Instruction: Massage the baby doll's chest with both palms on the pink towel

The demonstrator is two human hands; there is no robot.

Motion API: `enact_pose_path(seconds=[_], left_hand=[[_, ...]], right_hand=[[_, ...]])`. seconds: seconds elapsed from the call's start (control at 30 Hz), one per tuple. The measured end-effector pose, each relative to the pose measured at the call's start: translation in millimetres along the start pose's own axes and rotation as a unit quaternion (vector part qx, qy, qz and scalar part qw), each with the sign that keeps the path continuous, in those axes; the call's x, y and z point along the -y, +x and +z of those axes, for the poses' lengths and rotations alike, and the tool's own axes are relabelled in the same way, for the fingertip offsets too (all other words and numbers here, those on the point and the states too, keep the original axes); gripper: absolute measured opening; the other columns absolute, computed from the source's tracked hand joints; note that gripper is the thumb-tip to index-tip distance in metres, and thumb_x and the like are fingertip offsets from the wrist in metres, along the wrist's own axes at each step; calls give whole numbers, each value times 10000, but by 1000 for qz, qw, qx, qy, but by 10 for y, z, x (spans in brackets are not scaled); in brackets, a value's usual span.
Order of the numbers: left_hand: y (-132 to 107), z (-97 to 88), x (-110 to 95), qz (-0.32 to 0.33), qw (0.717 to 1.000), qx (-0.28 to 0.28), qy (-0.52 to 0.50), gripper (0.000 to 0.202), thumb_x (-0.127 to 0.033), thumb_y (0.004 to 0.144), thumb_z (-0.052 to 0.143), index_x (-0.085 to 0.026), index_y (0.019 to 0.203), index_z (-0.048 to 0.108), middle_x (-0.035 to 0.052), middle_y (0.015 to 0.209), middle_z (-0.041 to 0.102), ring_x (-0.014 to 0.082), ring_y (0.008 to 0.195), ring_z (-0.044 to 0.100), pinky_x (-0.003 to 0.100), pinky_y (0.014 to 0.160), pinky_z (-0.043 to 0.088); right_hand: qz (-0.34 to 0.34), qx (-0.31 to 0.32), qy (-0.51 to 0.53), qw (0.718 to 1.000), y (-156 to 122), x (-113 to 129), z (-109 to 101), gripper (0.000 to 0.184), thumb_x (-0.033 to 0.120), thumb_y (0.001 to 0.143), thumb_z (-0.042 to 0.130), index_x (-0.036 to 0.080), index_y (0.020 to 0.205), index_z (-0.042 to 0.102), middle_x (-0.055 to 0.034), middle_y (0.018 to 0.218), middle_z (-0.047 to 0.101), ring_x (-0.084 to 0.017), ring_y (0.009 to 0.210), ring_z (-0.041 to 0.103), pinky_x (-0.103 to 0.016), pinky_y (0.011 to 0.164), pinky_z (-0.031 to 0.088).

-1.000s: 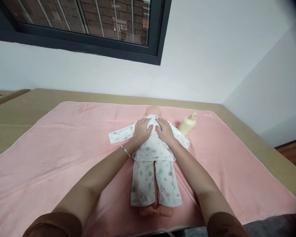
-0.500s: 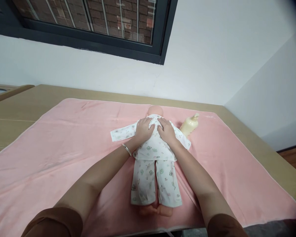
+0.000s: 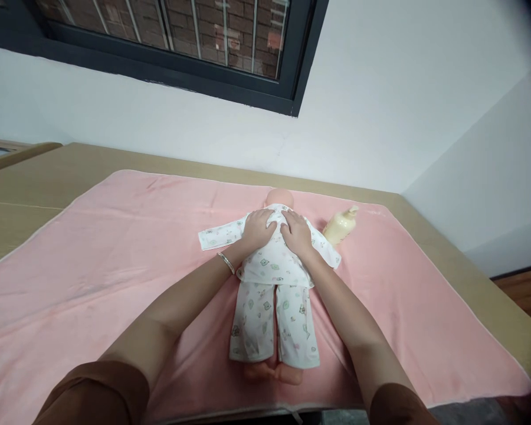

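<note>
A baby doll [image 3: 274, 271] in a white printed top and trousers lies on a pink blanket [image 3: 128, 248], its head away from me and its feet towards me. The back of its head seems to face up. My left hand [image 3: 258, 229] rests flat on the left side of its upper back, thumb pointing inward. On the right side of the upper back lies my right hand [image 3: 297, 232], fingers extended. Both hands are open and hold nothing. The doll's sleeves stretch out to either side. A silver bangle [image 3: 225, 262] circles my left wrist.
A cream pump bottle [image 3: 340, 226] lies tilted on the blanket beside the doll's right-hand sleeve. Under the blanket is a wooden table [image 3: 92, 156], set against a white wall [image 3: 358, 112]. A dark-framed window [image 3: 292, 94] is above it.
The view has shifted slightly. Both hands stay on the doll's upper back, and the doll and bottle keep their places.
</note>
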State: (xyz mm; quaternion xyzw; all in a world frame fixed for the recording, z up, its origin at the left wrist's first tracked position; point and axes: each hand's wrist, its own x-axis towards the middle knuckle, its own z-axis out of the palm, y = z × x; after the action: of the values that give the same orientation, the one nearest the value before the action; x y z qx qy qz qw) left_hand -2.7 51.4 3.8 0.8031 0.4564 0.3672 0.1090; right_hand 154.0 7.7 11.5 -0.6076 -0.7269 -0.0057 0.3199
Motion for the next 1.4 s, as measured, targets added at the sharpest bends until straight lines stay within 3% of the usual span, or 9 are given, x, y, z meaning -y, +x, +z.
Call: enact_pose_path(seconds=[0.23, 0.37, 0.53, 0.7, 0.9, 1.0, 1.2, 1.3, 1.4], left_hand=[[39, -57, -30, 54, 998, 28, 13, 402, -154, 864, 411, -173, 1204, 625, 97, 1256, 669, 251, 1191, 589, 443, 1070, 428], [-27, -42, -90, 43, 996, -21, 71, 219, -172, 864, 450, -184, 953, 650, 117, 986, 682, 284, 1007, 616, 443, 913, 478], [-95, -17, -107, 33, 992, -73, 98, 132, -205, 879, 482, -208, 829, 605, 114, 893, 641, 289, 961, 597, 431, 856, 464], [-75, -15, -82, 31, 997, -52, 56, 192, -220, 887, 467, -203, 956, 645, 106, 1007, 685, 280, 1040, 607, 441, 936, 460], [-4, 1, -16, 67, 998, -15, -6, 410, -215, 879, 444, -181, 1256, 600, 84, 1290, 664, 246, 1213, 584, 428, 1081, 408], [5, -5, -14, 76, 997, -17, -5, 364, -206, 888, 437, -204, 1200, 623, 67, 1263, 678, 229, 1200, 590, 417, 1084, 407], [-64, -22, -69, 45, 997, -55, 35, 124, -207, 865, 493, -212, 881, 616, 80, 928, 670, 252, 969, 614, 411, 908, 470], [-87, -17, -81, 36, 995, -76, 53, 100, -226, 869, 508, -210, 861, 606, 90, 912, 659, 263, 960, 607, 413, 886, 469], [-70, -13, -61, 41, 997, -61, 40, 174, -213, 870, 497, -204, 966, 643, 88, 1002, 696, 255, 1003, 621, 408, 920, 469]], right_hand=[[-32, -13, 17, 999, -2, 38, -22, 437, 196, 912, 434, 179, 1309, 615, -95, 1393, 604, -263, 1315, 518, -463, 1142, 366], [-27, -43, 22, 998, -37, 78, -30, 376, 185, 891, 450, 203, 1185, 684, -75, 1304, 666, -239, 1249, 573, -408, 1109, 411], [22, -86, 11, 996, -118, 133, -9, 298, 240, 891, 472, 213, 1057, 717, -76, 1116, 735, -253, 1105, 645, -368, 1004, 474], [50, -66, 11, 996, -100, 109, -26, 369, 249, 878, 469, 239, 1181, 679, -49, 1188, 716, -258, 1117, 640, -379, 986, 491], [-40, 0, 27, 999, 16, -53, 7, 523, 176, 867, 406, 174, 1359, 581, -75, 1437, 569, -261, 1384, 458, -463, 1171, 342], [-48, -2, 38, 998, 22, -80, 21, 537, 159, 844, 416, 192, 1350, 594, -63, 1433, 575, -253, 1386, 461, -483, 1178, 333], [-2, -92, 40, 995, -99, 21, 21, 378, 194, 849, 460, 222, 1114, 728, -61, 1229, 712, -234, 1192, 627, -404, 1083, 457], [24, -104, 23, 994, -128, 63, 11, 365, 200, 850, 465, 232, 1098, 730, -55, 1208, 720, -241, 1170, 641, -392, 1041, 489], [25, -72, 16, 997, -90, 48, 1, 429, 184, 852, 440, 204, 1199, 692, -68, 1275, 688, -246, 1222, 609, -406, 1069, 469]])
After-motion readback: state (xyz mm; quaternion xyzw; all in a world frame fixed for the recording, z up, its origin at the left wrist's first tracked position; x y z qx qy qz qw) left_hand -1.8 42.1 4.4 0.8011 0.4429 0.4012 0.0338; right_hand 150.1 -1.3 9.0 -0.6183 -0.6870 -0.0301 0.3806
